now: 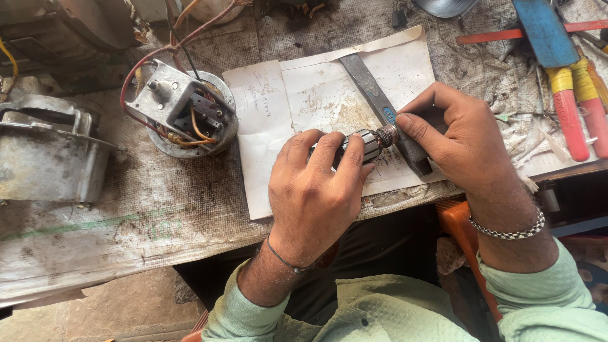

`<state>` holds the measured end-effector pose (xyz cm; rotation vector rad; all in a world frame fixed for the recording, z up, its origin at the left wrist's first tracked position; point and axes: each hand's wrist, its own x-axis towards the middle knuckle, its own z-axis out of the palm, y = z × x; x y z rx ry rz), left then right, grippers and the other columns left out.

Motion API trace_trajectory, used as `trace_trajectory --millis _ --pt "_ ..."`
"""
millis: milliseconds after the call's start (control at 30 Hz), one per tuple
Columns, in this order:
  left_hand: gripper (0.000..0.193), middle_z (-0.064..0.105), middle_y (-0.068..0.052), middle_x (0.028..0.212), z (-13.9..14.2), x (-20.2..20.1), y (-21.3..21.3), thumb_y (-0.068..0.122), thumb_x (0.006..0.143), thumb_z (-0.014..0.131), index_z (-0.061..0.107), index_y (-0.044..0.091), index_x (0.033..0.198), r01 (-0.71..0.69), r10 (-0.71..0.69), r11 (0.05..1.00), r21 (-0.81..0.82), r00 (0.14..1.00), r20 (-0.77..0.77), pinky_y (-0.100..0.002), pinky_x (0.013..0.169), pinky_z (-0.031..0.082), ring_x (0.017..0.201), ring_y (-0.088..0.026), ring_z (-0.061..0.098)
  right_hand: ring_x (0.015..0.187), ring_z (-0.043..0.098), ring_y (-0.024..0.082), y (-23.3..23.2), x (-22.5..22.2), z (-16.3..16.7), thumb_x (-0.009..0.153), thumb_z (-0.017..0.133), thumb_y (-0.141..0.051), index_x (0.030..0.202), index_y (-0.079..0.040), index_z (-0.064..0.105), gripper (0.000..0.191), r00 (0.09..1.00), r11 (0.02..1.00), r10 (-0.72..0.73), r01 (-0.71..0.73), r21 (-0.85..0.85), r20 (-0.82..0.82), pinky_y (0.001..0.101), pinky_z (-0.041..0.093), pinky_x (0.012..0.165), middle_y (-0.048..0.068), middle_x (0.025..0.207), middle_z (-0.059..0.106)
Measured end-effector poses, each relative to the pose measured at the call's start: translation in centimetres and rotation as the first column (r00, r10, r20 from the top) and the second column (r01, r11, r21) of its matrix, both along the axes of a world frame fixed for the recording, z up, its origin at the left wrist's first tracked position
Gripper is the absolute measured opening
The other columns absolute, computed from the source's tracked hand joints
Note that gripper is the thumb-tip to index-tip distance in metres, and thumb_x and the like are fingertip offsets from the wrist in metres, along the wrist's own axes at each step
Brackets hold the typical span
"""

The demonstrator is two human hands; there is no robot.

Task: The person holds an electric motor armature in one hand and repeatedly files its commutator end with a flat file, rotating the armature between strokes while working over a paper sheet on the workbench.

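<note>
- Two bare hands worked close together over a sheet of stained paper (304, 95) spread on a worn, dirty workbench (126, 215).
- The left hand (313, 190) was wrapped around a small motor armature (370, 142), fingers curled over its dark ribbed body so that only the right end showed.
- That exposed end, a coppery ring of segments, pointed toward the right hand (453, 136).
- The right hand was closed with thumb and fingers pinched at the armature's end; whether it held a small tool there could not be told.
- The armature lay across a flat grey metal file (367, 85), which ran diagonally over the paper and passed beneath the right hand.
- To the left of the paper, well apart from the hands, sat a round motor housing (183, 111) with a metal bracket on top and red, orange and yellow wires looping around it.
- At the far left edge stood a larger grey metal casing (50, 152).
- At the upper right lay red-handled pliers (579, 107) with yellow bands, beside a blue flat tool (544, 31).
- Light green sleeves covered both forearms; the right wrist bore a chain bracelet (506, 231) and the left a thin dark band.
</note>
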<state>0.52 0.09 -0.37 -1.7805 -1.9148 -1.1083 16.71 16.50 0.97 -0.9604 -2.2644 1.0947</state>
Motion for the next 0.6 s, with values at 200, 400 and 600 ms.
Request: trace_trajectory --millis 200,400,600 --pt "0.040 0.068 -0.013 0.109 -0.03 -0.08 0.04 0.024 0.086 0.085 0.071 0.002 0.117 0.000 0.000 1.000 -0.014 1.000 -0.001 -0.047 0.090 0.055 0.108 -0.033 0.063 0.075 0.069 0.007 0.10 -0.14 0.04 0.101 0.070 -0.014 0.104 -0.002 0.069 0.013 1.000 1.000 0.025 -0.025 -0.015 0.010 0.0232 0.053 0.062 0.006 0.083 0.074" --pt "0.040 0.068 -0.014 0.110 0.06 -0.01 0.08 0.024 0.086 0.084 0.071 0.002 0.117 0.003 -0.003 1.000 -0.014 1.000 0.001 -0.047 0.090 0.054 0.109 -0.033 0.063 0.073 0.068 0.009 0.20 -0.03 0.09 0.099 0.072 -0.014 0.101 -0.002 0.069 0.013 0.999 1.000 0.009 -0.008 -0.027 0.037 0.0254 0.053 0.062 0.005 0.081 0.074" --pt "0.038 0.067 -0.013 0.110 0.12 -0.05 -0.02 0.023 0.087 0.082 0.071 0.002 0.118 -0.003 0.003 1.000 -0.021 1.000 -0.003 -0.048 0.092 0.053 0.109 -0.034 0.062 0.073 0.067 0.008 0.08 -0.14 0.08 0.099 0.073 -0.014 0.102 -0.003 0.070 0.012 0.999 1.000 0.003 -0.004 0.017 0.047 0.0250 0.053 0.063 0.004 0.081 0.074"
